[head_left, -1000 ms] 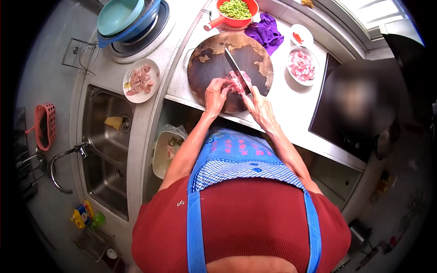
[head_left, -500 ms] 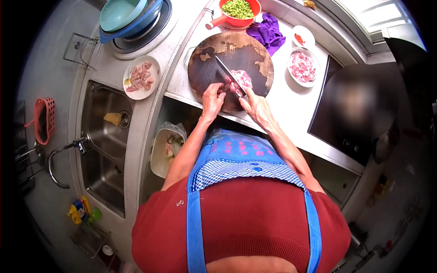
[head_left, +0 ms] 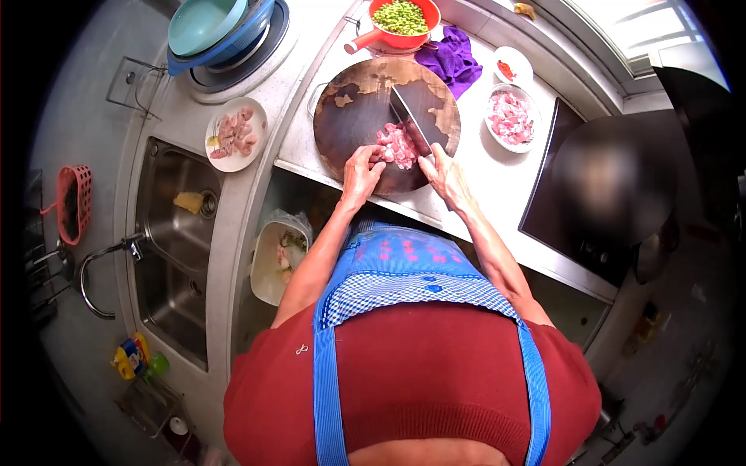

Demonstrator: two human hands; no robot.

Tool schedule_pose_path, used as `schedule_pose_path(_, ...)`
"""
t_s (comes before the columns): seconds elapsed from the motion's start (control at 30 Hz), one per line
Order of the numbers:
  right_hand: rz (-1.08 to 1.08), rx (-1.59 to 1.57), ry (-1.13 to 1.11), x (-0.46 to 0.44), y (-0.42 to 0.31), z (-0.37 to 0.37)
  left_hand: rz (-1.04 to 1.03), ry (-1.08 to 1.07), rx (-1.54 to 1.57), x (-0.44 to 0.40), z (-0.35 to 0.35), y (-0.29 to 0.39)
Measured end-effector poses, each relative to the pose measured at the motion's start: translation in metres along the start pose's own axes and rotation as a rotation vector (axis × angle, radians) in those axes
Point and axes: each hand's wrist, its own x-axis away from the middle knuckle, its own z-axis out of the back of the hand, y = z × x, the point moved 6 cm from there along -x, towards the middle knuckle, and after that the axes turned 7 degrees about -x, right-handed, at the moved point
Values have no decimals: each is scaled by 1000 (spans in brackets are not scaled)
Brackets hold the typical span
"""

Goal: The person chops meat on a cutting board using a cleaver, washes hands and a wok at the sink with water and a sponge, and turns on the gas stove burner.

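Observation:
A round, dark-stained wooden chopping board (head_left: pixel 342 124) lies on the counter, with a heap of chopped raw meat (head_left: pixel 395 149) near its middle. My right hand (head_left: pixel 449 180) is closed around the handle of a cleaver (head_left: pixel 412 124). The broad blade slants up and left across the board, just right of the meat. At the heap's left side is my left hand (head_left: pixel 361 177), with bent fingers and thumb touching the meat's edge. Its fingertips are partly lost among the pieces.
A red strainer (head_left: pixel 373 36) of chopped greens and a purple cloth (head_left: pixel 451 62) lie behind the board. At right are a bowl of meat (head_left: pixel 511 118), a small dish (head_left: pixel 524 64) and a cooktop (head_left: pixel 544 186). A meat plate (head_left: pixel 256 124) and sink (head_left: pixel 171 198) are left.
The cleaver has swung from lying across the meat to the heap's right side. More of the meat now shows, and it sits closer to my left fingers.

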Motion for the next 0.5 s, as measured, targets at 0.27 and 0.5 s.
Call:
schedule_pose_path(0.27,-48,-23,-45,4,21,-5,-18,19,62,-3,-6,-16)
schedule_pose_path(0.5,-44,-32,-7,8,22,-6,61,-36,51,-4,-4,-11)
